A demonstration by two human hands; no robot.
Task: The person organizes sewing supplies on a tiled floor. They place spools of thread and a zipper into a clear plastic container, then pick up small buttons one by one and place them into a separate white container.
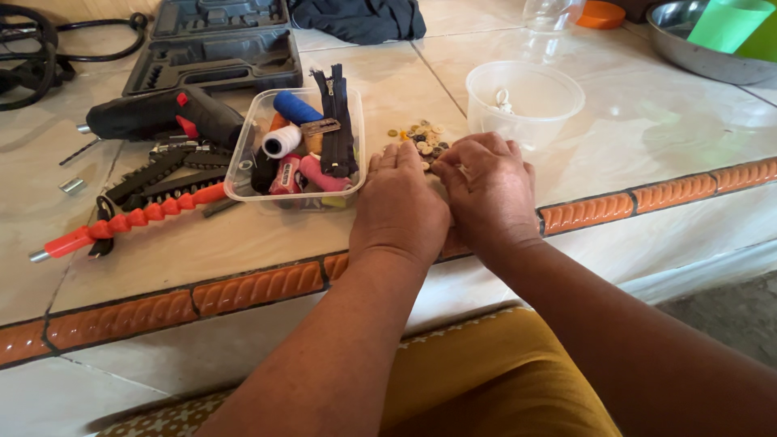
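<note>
surface: tiled counter [664,121] | 12 o'clock: buttons [421,137], round tub [524,101] | 10 o'clock: sewing box [295,146], drill [162,117], orange flexible shaft [133,218]

Both hands, left hand [398,204] and right hand [486,190], rest on the bench [647,121] at a pile of buttons [421,136], between a sewing box [295,146] and a clear bowl [524,101].

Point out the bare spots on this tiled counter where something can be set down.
Bare tile lies right of the round clear cup, up to the metal bowl, and in front of the sewing box along the orange edge. Crowded: around the drill, and the buttons by both hands.
</note>
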